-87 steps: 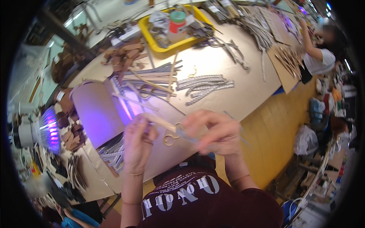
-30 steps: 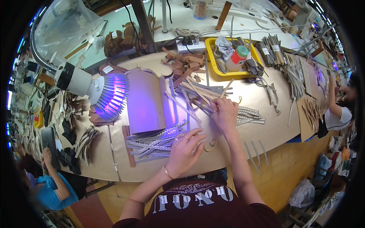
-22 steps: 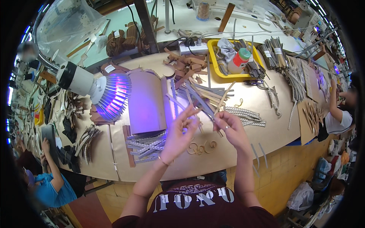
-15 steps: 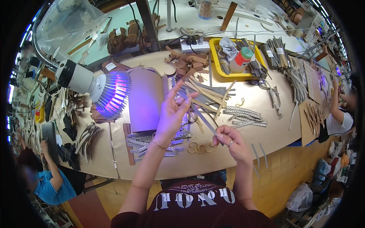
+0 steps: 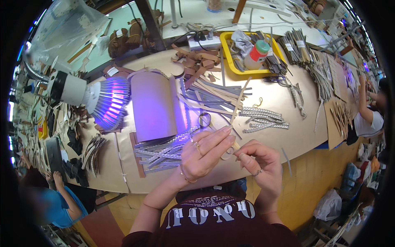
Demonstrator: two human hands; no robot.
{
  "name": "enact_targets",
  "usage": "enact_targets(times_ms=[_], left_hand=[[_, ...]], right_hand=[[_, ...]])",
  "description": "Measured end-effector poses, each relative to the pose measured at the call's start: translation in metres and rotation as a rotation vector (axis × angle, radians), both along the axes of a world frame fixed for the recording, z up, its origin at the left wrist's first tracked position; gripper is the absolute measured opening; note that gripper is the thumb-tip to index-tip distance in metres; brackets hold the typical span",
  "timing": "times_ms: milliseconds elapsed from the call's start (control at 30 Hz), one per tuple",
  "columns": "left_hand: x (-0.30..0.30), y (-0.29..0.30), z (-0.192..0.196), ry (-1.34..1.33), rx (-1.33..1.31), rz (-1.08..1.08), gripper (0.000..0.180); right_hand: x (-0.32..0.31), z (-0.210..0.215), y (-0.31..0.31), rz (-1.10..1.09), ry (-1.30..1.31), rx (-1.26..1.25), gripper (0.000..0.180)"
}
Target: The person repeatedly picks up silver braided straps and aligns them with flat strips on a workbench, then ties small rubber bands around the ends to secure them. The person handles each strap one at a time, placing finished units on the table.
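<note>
Fingers stretched out flat and side by side, my left hand (image 5: 205, 153) reaches across in front of me toward the right hand; its palm side is hidden. My right hand (image 5: 261, 164) is closed in a pinch just right of those fingertips, on a narrow strip that mostly cannot be seen. Below the fingertips, a small pale roll (image 5: 227, 154) shows on the table. Silver-grey braided strips (image 5: 162, 155) lie in a pile left of my left hand. Beyond both hands, flat grey and tan strips (image 5: 220, 98) are loosely heaped, with a dark ring (image 5: 204, 119) nearer me.
A lamp with a finned head (image 5: 109, 101) glows purple beside a curved tan sheet (image 5: 152, 107). A yellow tray (image 5: 247, 75) at the back holds a red-and-white bottle with a green cap (image 5: 257, 55). More braided strips (image 5: 265, 119) lie to the right. Co-workers are at both sides.
My left hand has come down and right, its fingers moving from spread and raised to flat and together. The long grey strip that stretched between the hands is now mostly out of sight.
</note>
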State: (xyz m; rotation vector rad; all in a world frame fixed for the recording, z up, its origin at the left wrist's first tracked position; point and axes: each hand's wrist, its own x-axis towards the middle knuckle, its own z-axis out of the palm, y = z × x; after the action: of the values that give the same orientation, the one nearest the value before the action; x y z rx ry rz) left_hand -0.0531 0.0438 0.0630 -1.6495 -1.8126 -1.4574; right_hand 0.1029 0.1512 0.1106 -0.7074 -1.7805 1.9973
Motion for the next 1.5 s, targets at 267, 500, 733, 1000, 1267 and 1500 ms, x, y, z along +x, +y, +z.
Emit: enact_targets(times_ms=[267, 500, 733, 1000, 1267, 1500], left_hand=[[-0.002, -0.010, -0.005, 0.206, -0.038, -0.023, 0.038], [0.001, -0.011, -0.008, 0.187, -0.065, -0.028, 0.037], [0.003, -0.007, -0.009, 0.180, -0.064, -0.002, 0.035], [0.007, -0.004, 0.005, -0.086, -0.121, -0.097, 0.026], [0.009, -0.010, 0.016, -0.724, -0.228, -0.159, 0.012], [-0.003, -0.011, 0.017, -1.436, -0.318, -0.409, 0.017]], right_hand=[[-0.006, 0.005, -0.003, -0.014, -0.002, -0.017, 0.008], [-0.005, -0.002, -0.002, -0.002, 0.030, -0.005, 0.007], [-0.009, -0.003, -0.003, -0.015, 0.024, 0.073, 0.006], [-0.013, -0.008, -0.002, -0.036, -0.001, 0.391, 0.004], [-0.013, -0.011, -0.004, 0.020, 0.039, 0.602, 0.013], [-0.006, -0.008, 0.018, -0.049, 0.090, 0.681, 0.040]])
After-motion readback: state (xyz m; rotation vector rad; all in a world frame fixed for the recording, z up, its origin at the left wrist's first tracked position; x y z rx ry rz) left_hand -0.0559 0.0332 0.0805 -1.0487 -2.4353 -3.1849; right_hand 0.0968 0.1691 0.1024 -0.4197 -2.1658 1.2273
